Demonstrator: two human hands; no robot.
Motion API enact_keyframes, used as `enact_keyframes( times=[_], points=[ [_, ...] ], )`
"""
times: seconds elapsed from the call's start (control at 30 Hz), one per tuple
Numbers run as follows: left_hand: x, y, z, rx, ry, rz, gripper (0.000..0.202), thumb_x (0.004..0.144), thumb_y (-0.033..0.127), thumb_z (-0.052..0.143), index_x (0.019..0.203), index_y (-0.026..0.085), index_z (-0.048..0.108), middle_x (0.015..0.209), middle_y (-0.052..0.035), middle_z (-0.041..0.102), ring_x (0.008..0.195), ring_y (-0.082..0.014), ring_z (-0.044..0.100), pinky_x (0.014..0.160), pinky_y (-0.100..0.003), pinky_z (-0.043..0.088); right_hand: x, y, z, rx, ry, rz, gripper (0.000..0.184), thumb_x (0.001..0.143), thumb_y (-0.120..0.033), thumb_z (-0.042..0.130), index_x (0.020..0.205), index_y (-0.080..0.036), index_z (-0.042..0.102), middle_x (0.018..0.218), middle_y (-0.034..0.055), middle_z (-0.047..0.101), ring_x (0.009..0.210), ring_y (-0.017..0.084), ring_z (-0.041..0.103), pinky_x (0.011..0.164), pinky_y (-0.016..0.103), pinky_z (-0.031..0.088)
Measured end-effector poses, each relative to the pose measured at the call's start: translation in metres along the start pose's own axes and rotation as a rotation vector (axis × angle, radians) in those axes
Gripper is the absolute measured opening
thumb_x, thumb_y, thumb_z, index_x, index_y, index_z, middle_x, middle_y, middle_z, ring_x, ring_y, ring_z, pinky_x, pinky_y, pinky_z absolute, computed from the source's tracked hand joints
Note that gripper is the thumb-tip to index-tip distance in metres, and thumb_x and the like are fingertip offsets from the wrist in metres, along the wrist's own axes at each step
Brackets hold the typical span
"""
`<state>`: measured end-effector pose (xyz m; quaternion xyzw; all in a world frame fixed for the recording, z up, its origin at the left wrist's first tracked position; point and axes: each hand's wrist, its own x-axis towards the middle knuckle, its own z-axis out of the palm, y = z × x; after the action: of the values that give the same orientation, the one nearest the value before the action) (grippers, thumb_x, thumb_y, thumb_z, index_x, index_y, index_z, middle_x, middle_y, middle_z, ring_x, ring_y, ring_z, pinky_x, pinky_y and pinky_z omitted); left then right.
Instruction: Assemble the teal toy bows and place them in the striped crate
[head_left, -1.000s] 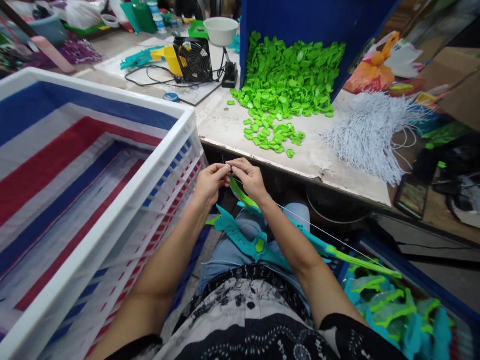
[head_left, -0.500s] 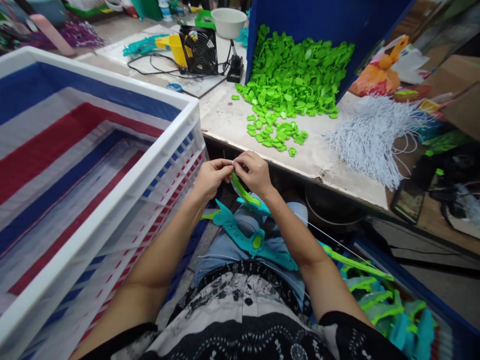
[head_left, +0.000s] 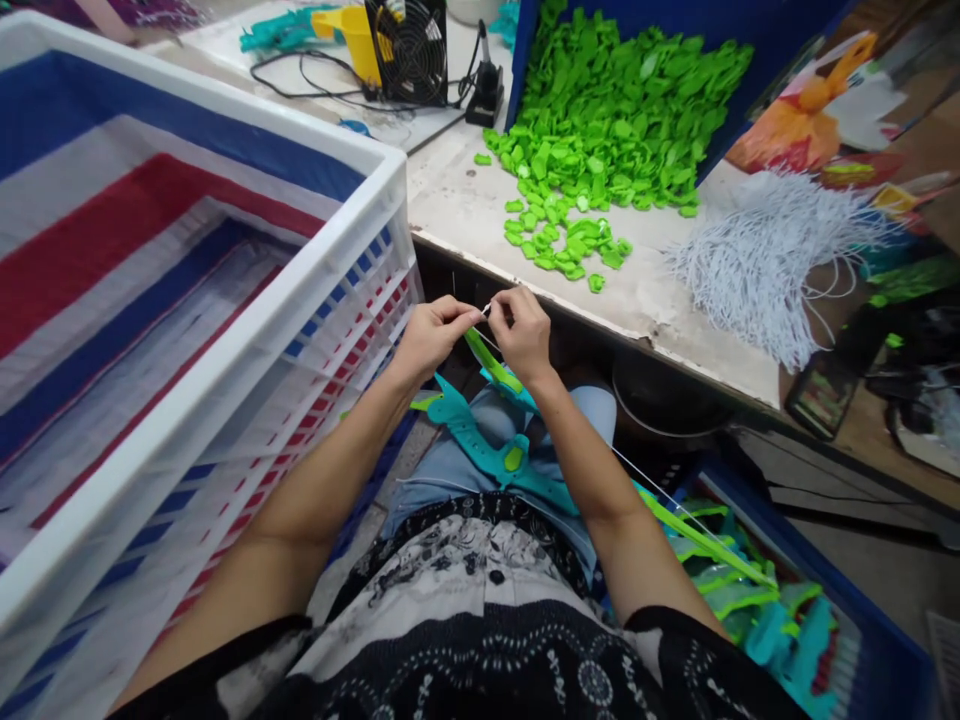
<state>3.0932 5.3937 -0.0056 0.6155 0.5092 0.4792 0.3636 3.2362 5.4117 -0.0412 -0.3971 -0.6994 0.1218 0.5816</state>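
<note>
My left hand and my right hand meet in front of the table edge, thumbs and fingertips pinching a white string that shows in the small gap between them. From there the string runs down to the right, past my right forearm. Just under the fingers is the tip of a green and teal plastic piece; whether a hand touches it I cannot tell. Across my lap lies a teal curved plastic part with a yellow-green inset.
A white crate with striped lining stands at the left. On the table are a green pile of small parts, a bundle of white strings, a fan and a phone. A blue bin holds more green-teal pieces.
My hands have drawn slightly apart, so a short white length of string now shows between the fingertips. The head view has tilted a little downward.
</note>
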Motion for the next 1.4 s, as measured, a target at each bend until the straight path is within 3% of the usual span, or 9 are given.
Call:
enact_keyframes(
  times=[0.17, 0.33, 0.47, 0.57, 0.7, 0.93, 1.07, 1.17, 1.4],
  points=[
    [-0.033, -0.019, -0.022, -0.046, 0.057, 0.003, 0.045, 0.074, 0.042, 0.065, 0.114, 0.021, 0.065, 0.115, -0.007, 0.065, 0.096, -0.0198, 0.061, 0.069, -0.026, 0.05, -0.003, 0.006, -0.006, 0.0, -0.126, 0.084, 0.023, 0.091, -0.031, 0.045, 0.086, -0.017, 0.062, 0.079, 0.0021, 0.061, 0.071, 0.012, 0.055, 0.068, 0.025, 0.042],
    [-0.144, -0.079, -0.065, 0.235, 0.369, -0.425, 0.046, 0.071, 0.054, 0.064, 0.094, 0.014, 0.069, 0.093, -0.0092, 0.07, 0.088, -0.023, 0.062, 0.072, -0.031, 0.05, -0.001, 0.047, -0.021, -0.215, -0.247, 0.186, 0.025, 0.09, -0.037, 0.05, 0.088, -0.018, 0.066, 0.075, 0.0032, 0.064, 0.072, 0.016, 0.057, 0.07, 0.028, 0.042],
    [-0.223, -0.112, -0.066, 0.123, 0.235, -0.815, 0.051, 0.062, 0.059, 0.07, 0.089, 0.016, 0.073, 0.096, -0.0103, 0.072, 0.098, -0.0286, 0.062, 0.087, -0.037, 0.046, 0.005, 0.081, -0.027, -0.303, -0.262, 0.259, 0.025, 0.089, -0.034, 0.052, 0.098, -0.016, 0.067, 0.076, 0.0067, 0.064, 0.075, 0.019, 0.057, 0.075, 0.032, 0.041],
    [-0.242, -0.12, -0.052, -0.004, 0.183, -0.863, 0.044, 0.06, 0.053, 0.076, 0.089, 0.019, 0.075, 0.103, -0.0084, 0.072, 0.107, -0.0294, 0.06, 0.096, -0.036, 0.041, 0.004, 0.083, -0.029, -0.391, -0.201, 0.228, 0.027, 0.088, -0.028, 0.055, 0.106, -0.011, 0.065, 0.092, 0.0146, 0.064, 0.087, 0.023, 0.056, 0.082, 0.038, 0.04],
    [-0.235, -0.127, -0.037, -0.095, 0.234, -0.836, 0.044, 0.055, 0.048, 0.08, 0.087, 0.02, 0.076, 0.104, -0.0082, 0.071, 0.11, -0.0292, 0.058, 0.099, -0.037, 0.039, -0.021, 0.049, -0.009, -0.323, -0.092, -0.04, 0.026, 0.093, -0.027, 0.045, 0.107, -0.015, 0.064, 0.101, 0.0137, 0.061, 0.098, 0.025, 0.051, 0.09, 0.042, 0.038],
    [-0.207, -0.112, -0.017, -0.358, 0.395, -0.88, 0.037, 0.053, 0.04, 0.082, 0.076, 0.015, 0.069, 0.087, -0.0066, 0.071, 0.086, -0.0208, 0.063, 0.083, -0.031, 0.046, -0.094, -0.015, 0.093, -0.17, -0.764, -0.217, 0.04, 0.085, -0.026, 0.059, 0.123, -0.013, 0.057, 0.123, 0.0182, 0.053, 0.115, 0.03, 0.044, 0.096, 0.045, 0.035],
    [-0.189, -0.079, -0.019, -0.774, 0.445, -0.778, 0.028, 0.062, 0.031, 0.079, 0.07, 0.017, 0.055, 0.07, 0.0009, 0.062, 0.07, -0.0123, 0.06, 0.079, -0.03, 0.05, -0.101, -0.011, 0.116, -0.238, -0.911, -0.047, 0.057, 0.079, -0.017, 0.064, 0.134, -0.011, 0.05, 0.111, 0.0194, 0.058, 0.103, 0.03, 0.052, 0.095, 0.047, 0.036],
    [-0.17, -0.055, -0.035, -0.937, 0.397, -0.644, 0.028, 0.064, 0.026, 0.079, 0.069, 0.017, 0.052, 0.055, 0.0075, 0.046, 0.048, -0.0041, 0.043, 0.057, -0.02, 0.045, -0.098, 0.011, 0.103, 0.072, -0.954, 0.194, 0.052, 0.077, -0.02, 0.066, 0.127, -0.013, 0.057, 0.099, 0.0114, 0.063, 0.089, 0.022, 0.057, 0.087, 0.039, 0.042],
    [-0.11, -0.037, -0.061, -0.379, 0.399, -0.438, 0.029, 0.057, 0.035, 0.08, 0.074, 0.014, 0.069, 0.05, 0.0032, 0.05, 0.041, -0.004, 0.034, 0.039, -0.018, 0.019, -0.108, 0.043, 0.055, 0.894, -0.752, 0.857, 0.064, 0.061, -0.035, 0.079, 0.122, -0.023, 0.061, 0.096, 0.0005, 0.068, 0.079, 0.014, 0.061, 0.073, 0.026, 0.049]
  ],
)
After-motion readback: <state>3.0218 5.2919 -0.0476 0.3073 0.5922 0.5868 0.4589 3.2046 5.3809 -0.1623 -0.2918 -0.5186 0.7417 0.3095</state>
